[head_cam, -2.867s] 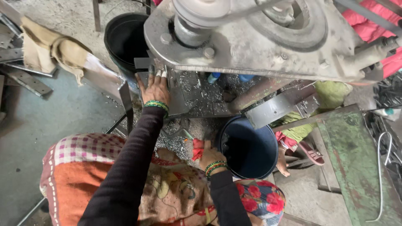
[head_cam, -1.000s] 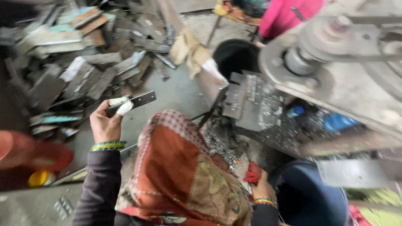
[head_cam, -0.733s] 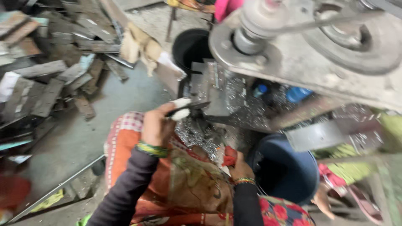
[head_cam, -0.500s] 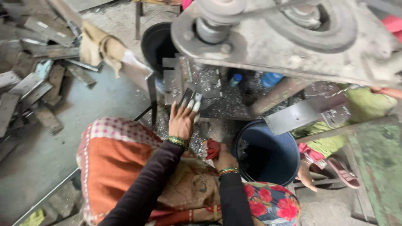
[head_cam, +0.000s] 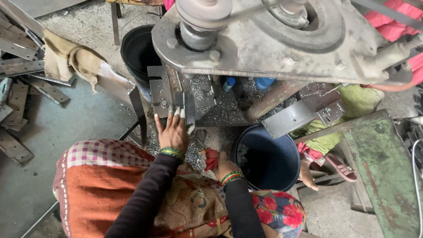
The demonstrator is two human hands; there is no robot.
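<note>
The flat metal strip stands on the press table, under the big grey machine head, amid a scatter of metal shavings. The left hand lies against the strip's near end, its fingers spread and stretched forward, the taped fingertips touching the metal; green bangles ring the wrist above a dark sleeve. The right hand sits lower, near the person's lap, closed around a red cloth, just beside the rim of a dark blue bucket that stands on the floor under the table's edge. A black bucket stands at the far left side of the machine, close to a tan rag draped over an angled steel piece. More cut metal strips lie heaped on the floor at the left. At the right, beyond the blue bucket, someone else's foot shows near a pink sandal.
</note>
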